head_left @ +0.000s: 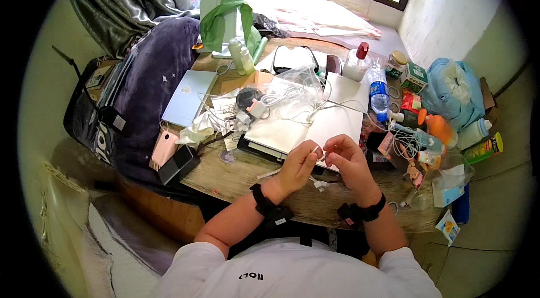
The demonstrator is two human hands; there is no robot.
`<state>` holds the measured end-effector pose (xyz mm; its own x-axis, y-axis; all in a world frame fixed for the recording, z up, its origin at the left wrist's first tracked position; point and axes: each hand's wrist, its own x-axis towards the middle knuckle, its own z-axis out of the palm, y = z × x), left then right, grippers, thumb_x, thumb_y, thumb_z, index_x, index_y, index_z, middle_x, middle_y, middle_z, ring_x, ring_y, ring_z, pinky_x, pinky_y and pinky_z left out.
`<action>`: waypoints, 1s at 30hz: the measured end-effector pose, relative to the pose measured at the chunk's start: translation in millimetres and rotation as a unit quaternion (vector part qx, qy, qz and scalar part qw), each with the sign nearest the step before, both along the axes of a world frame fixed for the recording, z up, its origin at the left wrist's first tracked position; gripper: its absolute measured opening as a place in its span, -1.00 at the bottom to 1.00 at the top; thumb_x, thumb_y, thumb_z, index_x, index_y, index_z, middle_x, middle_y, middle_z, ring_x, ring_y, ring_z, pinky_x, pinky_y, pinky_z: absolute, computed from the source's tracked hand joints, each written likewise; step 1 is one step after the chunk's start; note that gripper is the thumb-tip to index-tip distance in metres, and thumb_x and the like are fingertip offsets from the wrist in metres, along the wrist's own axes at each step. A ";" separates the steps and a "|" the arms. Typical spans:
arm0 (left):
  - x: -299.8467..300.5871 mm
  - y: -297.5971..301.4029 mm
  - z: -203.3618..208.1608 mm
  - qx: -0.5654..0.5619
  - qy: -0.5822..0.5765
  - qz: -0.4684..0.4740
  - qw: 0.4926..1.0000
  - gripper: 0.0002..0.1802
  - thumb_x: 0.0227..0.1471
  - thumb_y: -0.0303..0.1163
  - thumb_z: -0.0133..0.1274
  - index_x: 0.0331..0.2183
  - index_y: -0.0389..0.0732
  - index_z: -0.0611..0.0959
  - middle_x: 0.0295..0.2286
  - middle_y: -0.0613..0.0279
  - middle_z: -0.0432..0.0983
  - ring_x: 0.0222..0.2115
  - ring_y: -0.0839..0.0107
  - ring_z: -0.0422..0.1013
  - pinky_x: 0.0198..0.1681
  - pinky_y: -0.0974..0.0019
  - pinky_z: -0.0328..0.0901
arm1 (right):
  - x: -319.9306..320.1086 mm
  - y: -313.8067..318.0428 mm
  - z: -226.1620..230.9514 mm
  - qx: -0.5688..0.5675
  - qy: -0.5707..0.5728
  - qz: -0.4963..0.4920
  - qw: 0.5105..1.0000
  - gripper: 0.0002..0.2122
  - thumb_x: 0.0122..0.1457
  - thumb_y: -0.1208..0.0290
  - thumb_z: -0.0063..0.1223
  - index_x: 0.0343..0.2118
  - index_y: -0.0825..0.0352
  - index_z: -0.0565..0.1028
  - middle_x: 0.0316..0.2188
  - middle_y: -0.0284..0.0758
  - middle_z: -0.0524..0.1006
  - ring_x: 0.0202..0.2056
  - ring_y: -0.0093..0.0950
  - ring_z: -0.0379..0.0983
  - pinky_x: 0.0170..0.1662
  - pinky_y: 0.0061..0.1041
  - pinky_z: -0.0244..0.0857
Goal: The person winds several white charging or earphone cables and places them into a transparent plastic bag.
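White strand (316, 149), probably cable, sits just right of the frame's centre, pinched by the left hand (298, 166); the right hand (349, 162) curls beside it, grip unclear. Handling looks under way; nothing shows finished, and what remains cannot be told.

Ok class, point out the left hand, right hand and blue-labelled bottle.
Left hand (298, 167): head view, its middle.
Right hand (352, 164): head view, its middle.
Blue-labelled bottle (379, 90): head view, its label.

Left hand (296, 169): I hold it pinched
Left forearm (238, 222): toward 2 o'clock
Right hand (351, 164): I hold it curled
Right forearm (387, 235): toward 11 o'clock
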<state>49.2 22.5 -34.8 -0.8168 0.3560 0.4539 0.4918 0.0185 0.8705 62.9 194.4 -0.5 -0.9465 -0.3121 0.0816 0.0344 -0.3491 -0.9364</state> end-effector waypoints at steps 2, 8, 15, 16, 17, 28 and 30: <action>2.2 -0.8 -2.8 0.072 -0.074 0.008 0.995 -0.44 0.25 0.10 -0.34 -0.36 -0.23 0.45 -0.51 0.37 0.29 -0.54 0.59 0.18 -0.46 0.51 0.11 | -1.5 -1.4 -1.0 -0.012 -0.028 0.032 0.999 -0.73 0.12 0.45 0.07 -0.12 0.35 0.38 -0.38 -0.45 0.44 -0.38 -0.68 0.30 -0.28 -0.69 0.23; -10.7 9.0 36.0 0.166 -0.194 -0.056 0.965 -0.45 0.26 0.06 -0.35 -0.26 -0.23 0.49 -0.41 0.32 0.32 -0.46 0.59 0.26 -0.43 0.57 0.17 | -0.7 -1.6 -16.4 -0.070 -0.036 0.100 0.992 -0.22 0.08 0.26 0.19 0.29 0.28 -0.01 -0.01 -0.26 0.33 -0.33 -0.56 0.34 -0.28 -0.63 0.26; -45.9 18.1 63.6 -0.037 -0.059 -0.079 0.994 -0.78 0.07 -0.45 0.03 -0.18 -0.23 0.55 -0.21 0.10 0.44 -0.26 0.30 0.41 -0.20 0.24 0.32 | 2.7 0.1 -23.3 -0.184 -0.138 0.023 0.973 -0.17 -0.01 0.15 0.32 0.24 0.24 0.04 -0.02 -0.28 0.34 -0.25 -0.50 0.39 -0.25 -0.53 0.29; -51.0 15.8 59.5 -0.096 0.030 -0.068 0.993 -0.79 0.03 -0.46 0.07 -0.22 -0.22 0.56 -0.24 0.13 0.47 -0.27 0.26 0.41 -0.17 0.21 0.30 | 2.5 -3.0 -19.5 -0.192 -0.128 0.015 0.973 -0.23 0.02 0.11 0.28 0.22 0.23 0.07 -0.03 -0.31 0.35 -0.21 -0.49 0.39 -0.21 -0.50 0.29; -54.4 13.7 57.3 -0.152 0.119 -0.056 0.979 -0.80 0.00 -0.47 0.10 -0.25 -0.20 0.57 -0.27 0.17 0.50 -0.27 0.22 0.41 -0.13 0.18 0.28 | 2.0 -6.6 -18.8 -0.197 -0.128 0.014 0.972 -0.23 0.02 0.11 0.28 0.22 0.23 0.07 -0.03 -0.31 0.35 -0.21 -0.49 0.39 -0.21 -0.50 0.29; -48.8 0.7 57.1 -0.218 0.232 -0.030 0.947 -0.58 -0.13 -0.29 0.23 -0.14 -0.03 0.60 -0.28 0.32 0.55 -0.24 0.33 0.37 -0.07 0.23 0.07 | -1.8 -14.7 -23.6 -0.185 -0.123 -0.015 0.975 -0.54 0.30 -0.01 -0.25 0.00 0.32 0.30 -0.17 -0.33 0.46 -0.20 -0.55 0.39 -0.19 -0.52 0.30; -50.4 -1.8 62.3 -0.210 0.285 -0.030 0.935 -0.55 -0.10 -0.24 0.21 -0.09 0.00 0.59 -0.32 0.25 0.48 -0.30 0.29 0.32 -0.13 0.23 0.10 | -0.6 -9.3 -21.6 -0.177 -0.116 -0.022 0.977 -0.60 0.32 0.06 -0.27 -0.03 0.32 0.31 -0.17 -0.29 0.47 -0.25 -0.55 0.39 -0.21 -0.54 0.29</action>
